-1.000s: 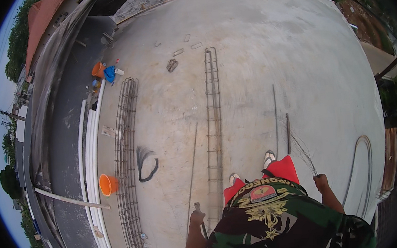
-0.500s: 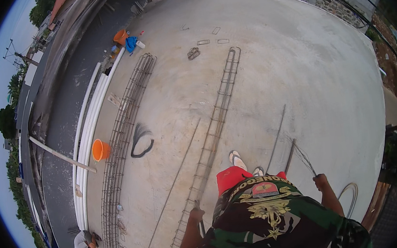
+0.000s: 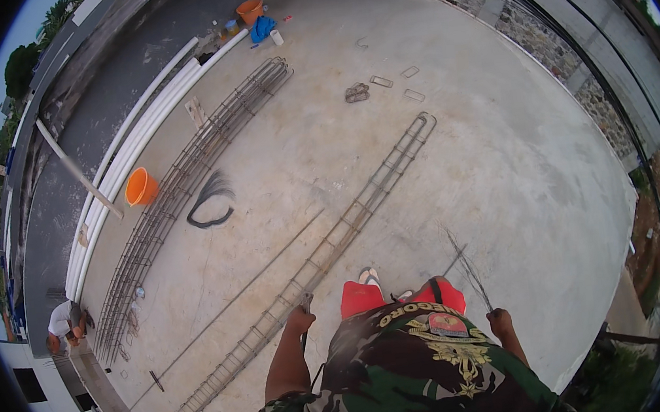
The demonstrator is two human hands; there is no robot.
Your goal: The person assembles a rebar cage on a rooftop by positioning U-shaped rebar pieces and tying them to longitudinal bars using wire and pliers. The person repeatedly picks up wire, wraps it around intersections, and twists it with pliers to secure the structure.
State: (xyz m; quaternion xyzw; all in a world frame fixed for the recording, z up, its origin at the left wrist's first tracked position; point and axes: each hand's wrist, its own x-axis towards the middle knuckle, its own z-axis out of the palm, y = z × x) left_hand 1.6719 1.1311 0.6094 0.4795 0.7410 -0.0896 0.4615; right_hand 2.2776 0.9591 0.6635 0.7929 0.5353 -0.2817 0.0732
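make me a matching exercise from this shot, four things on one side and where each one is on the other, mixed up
Things:
1. orange bucket
2. bundle of thin wires
3. long rebar cage
4. coil of black wire

Places:
A. held in the right hand
B. lying on the concrete beside the stack of rebar cages
C. next to the white pipes
D. flat on the slab, just ahead of the left hand

Pairs: 1-C, 2-A, 3-D, 4-B
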